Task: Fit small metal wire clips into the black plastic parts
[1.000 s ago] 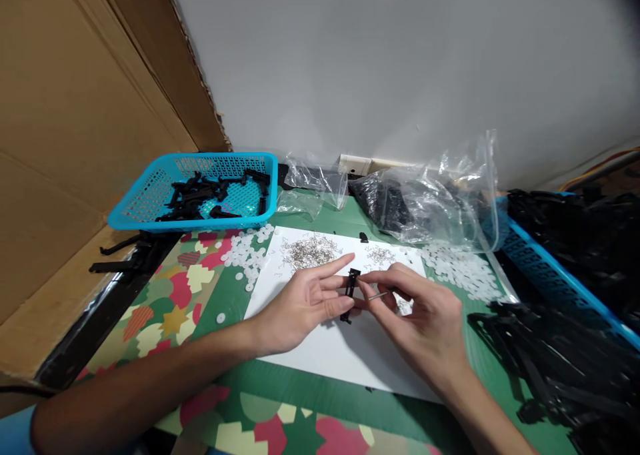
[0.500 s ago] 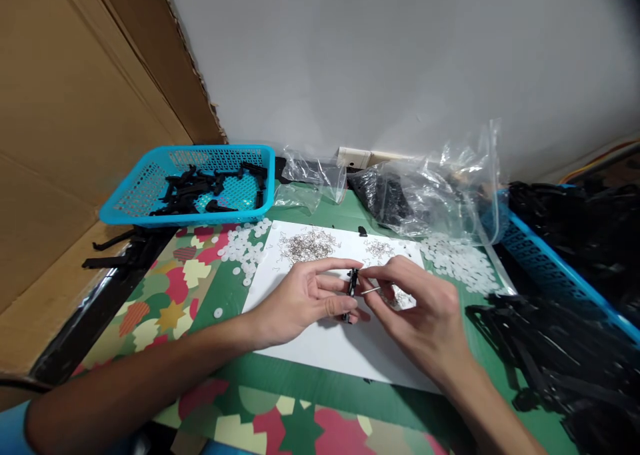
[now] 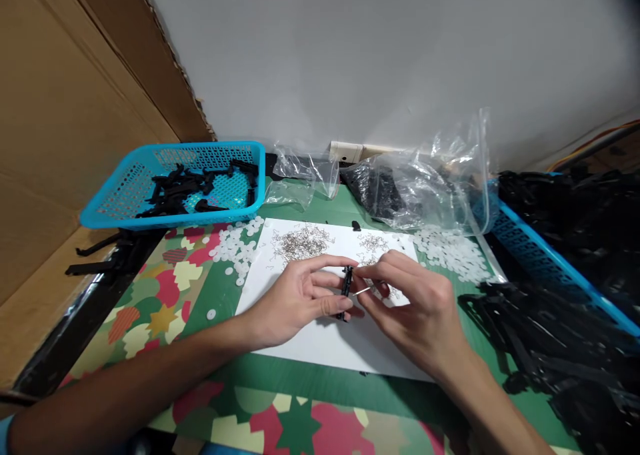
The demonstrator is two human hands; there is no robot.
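Observation:
My left hand (image 3: 305,298) grips a small black plastic part (image 3: 346,283) upright between thumb and fingers, over a white sheet of paper (image 3: 320,345). Close against the part's right side, my right hand (image 3: 413,295) is closed, thumb and index finger pinched at its upper end. A thin, pale metal rod (image 3: 363,290) sticks out of the right hand toward the black part; what its other end belongs to is hidden. Anything tiny between the right fingertips is too small to make out. Behind the hands lies a pile of small bent wire pieces (image 3: 303,243).
A blue basket (image 3: 175,223) with black parts stands back left, near white discs (image 3: 235,248). More white discs (image 3: 453,253) lie right, before a clear plastic bag (image 3: 425,195). Black parts (image 3: 545,341) heap beside another blue basket (image 3: 560,261). Cardboard (image 3: 75,108) stands at the left.
The whole view has shifted slightly, so things sit a bit further left. Both hands keep their hold; the black part is turned a little, showing more of its length.

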